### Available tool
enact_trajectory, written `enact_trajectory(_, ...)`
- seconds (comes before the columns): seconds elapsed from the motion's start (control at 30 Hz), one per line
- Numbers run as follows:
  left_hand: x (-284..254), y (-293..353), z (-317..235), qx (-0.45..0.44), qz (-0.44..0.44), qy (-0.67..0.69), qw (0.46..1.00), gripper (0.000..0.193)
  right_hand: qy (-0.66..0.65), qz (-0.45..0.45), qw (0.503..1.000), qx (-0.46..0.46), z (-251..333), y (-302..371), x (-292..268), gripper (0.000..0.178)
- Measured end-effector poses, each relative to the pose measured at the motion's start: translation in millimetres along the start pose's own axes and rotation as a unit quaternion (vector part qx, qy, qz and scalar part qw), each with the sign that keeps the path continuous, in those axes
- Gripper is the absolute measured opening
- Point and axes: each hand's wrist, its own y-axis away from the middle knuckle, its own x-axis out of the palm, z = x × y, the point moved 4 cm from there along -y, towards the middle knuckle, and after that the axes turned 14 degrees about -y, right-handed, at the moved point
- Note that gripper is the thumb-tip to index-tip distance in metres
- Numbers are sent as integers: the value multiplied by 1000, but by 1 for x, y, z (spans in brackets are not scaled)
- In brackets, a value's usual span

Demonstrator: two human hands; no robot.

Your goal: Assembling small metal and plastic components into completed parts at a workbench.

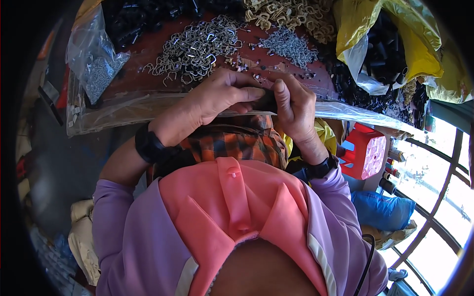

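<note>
My left hand (224, 93) and my right hand (297, 106) meet at the near edge of the table, above my lap. Between them is a small black part (267, 102), mostly covered by my fingers, so its exact kind does not show. The left thumb and fingers pinch it from one side, and the right thumb and fingers close on it from the other. Just beyond my hands lies a heap of bent silvery metal loops (200, 49). To its right is a smaller pile of tiny grey metal pieces, seemingly screws (291, 47).
The dark red tabletop (131, 81) has clear plastic along its front edge. Beige looped pieces (296, 17) are heaped at the back. A clear bag of small metal pieces (102, 79) sits left; a yellow bag (417, 49) with black pieces sits right. A red stool (363, 150) stands below.
</note>
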Motion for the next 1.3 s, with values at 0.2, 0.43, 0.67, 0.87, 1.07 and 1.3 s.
enact_trajectory(0.2,-2,-1,-4,11,-35,20,999,29,-194,86,977,16,-16,-2,5,47)
enact_trajectory(0.43,6,-3,1,34,-6,42,999,27,-223,189,956,-25,-9,7,8,85)
enact_trajectory(0.67,20,-3,-1,49,23,78,995,35,-236,155,959,-22,-9,10,-2,82)
enact_trajectory(0.87,26,-3,-6,105,37,73,991,41,-228,85,968,-55,-8,13,-6,69)
enact_trajectory(1.07,27,-2,-5,80,43,100,991,43,-209,51,973,-84,-5,13,-6,60)
enact_trajectory(1.3,28,-5,-3,75,37,117,990,45,-190,21,977,-98,-3,13,-9,43)
